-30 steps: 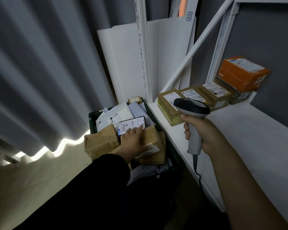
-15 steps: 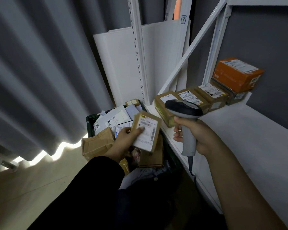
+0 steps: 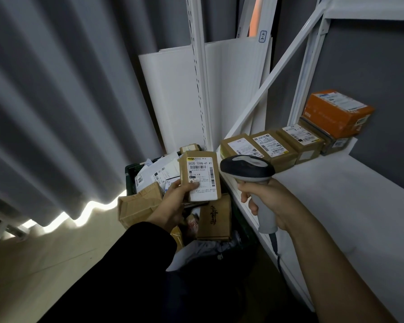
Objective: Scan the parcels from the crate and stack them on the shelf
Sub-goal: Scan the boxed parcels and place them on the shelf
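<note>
Lifted out of the crate since a second ago, a small brown parcel [image 3: 201, 176] now stands upright in the left hand [image 3: 173, 201], label facing the camera, where before that hand lay flat on the pile. The right hand has stayed on the scanner.

Grey curtain [image 3: 56, 101] fills the left side, with white boards [image 3: 177, 101] leaning behind the rack upright. The white shelf [image 3: 336, 194] runs along the right. Along its far end edge, three brown parcels [image 3: 272, 145] with white labels sit side by side and touching, from the front corner toward the back. In the back corner an orange box [image 3: 336, 113] rests on a darker box [image 3: 334, 142].

The dark crate [image 3: 132, 170] stands on the floor just beside the shelf's front edge, piled with white mailers, a crumpled brown paper bag [image 3: 138, 203] and a brown box with black script lettering [image 3: 215, 217] that is too small to read.

The held parcel is above the crate. Its label reads "502D T098-41 41" over a barcode, with a second barcode running down the right side and a yellow strip at the top left; the smaller print is illegible. The left hand's thumb presses on the label and its fingers wrap behind the parcel.

The right hand [image 3: 271, 201] is clamped round the grey handle of the scanner [image 3: 250, 170], whose dark head hangs over the shelf's front edge, just beside the parcel without touching it.
</note>
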